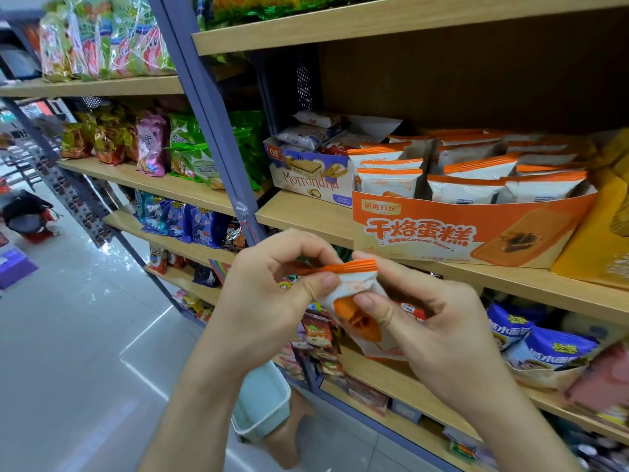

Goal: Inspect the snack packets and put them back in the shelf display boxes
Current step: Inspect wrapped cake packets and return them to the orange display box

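The left hand (pixel 272 284) pinches the left end of the orange crimped seal between thumb and curled fingers, while the right hand (pixel 425 318) wraps its fingers behind the right side and presses its thumb onto the printed front. Between them sits one caramel cake packet (pixel 343 292), held upright in the air in front of the shelving, below and just left of the orange display box (pixel 459 229) it seems to belong to

The packet looks light and soft: thin, glossy film puffed around a small cake, so it will likely dent under a firm squeeze and may slide against dry skin. The flat crimped seals at top and bottom look like the safest places to hold it, since they are stiffer and carry no contents; the thumb on the middle calls for gentle pressure only

The box stands on the wooden shelf (pixel 306 212), filled with rows of matching packets (pixel 466 189) standing on edge, with a narrow gap near the front left. Slipping this one in seal-up, edge first, should suit the tight rows. A wafer box (pixel 306 178) stands just left of it, and a pale basket (pixel 262 403) sits low by the person's legs
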